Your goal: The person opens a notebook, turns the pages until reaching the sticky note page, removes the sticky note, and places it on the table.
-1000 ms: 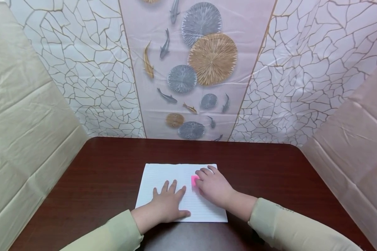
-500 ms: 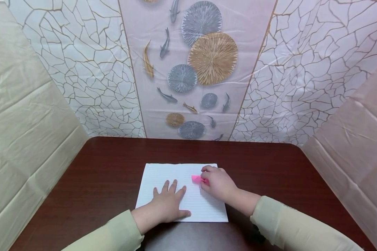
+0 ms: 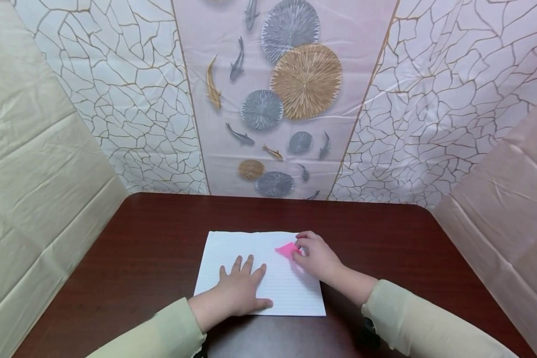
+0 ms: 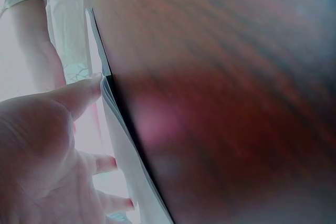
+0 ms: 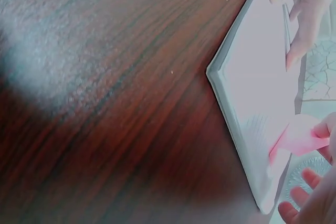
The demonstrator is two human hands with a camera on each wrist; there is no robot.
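Observation:
An opened notebook [image 3: 232, 248] with lined white pages lies on the dark wooden table. My left hand [image 3: 238, 293] rests flat on its left page with the fingers spread and the thumb reaching over to the right page. Over the right page, my right hand [image 3: 317, 256] pinches a pink sticky note [image 3: 287, 249] between thumb and finger. The note [image 5: 294, 139] is lifted at the pinched side and slants down toward the page in the right wrist view. In the left wrist view, my left thumb [image 4: 79, 92] lies by the notebook's near edge.
The brown table [image 3: 161, 223] surrounds the notebook. Patterned cloth [image 3: 147, 124] with fish and round motifs hangs behind it, and plain beige cloth panels [image 3: 40, 199] stand at both sides.
My right hand has drawn back to the right and slightly upward, and the pink note has gone from lying flat on the page to being peeled up. The left hand has stayed put.

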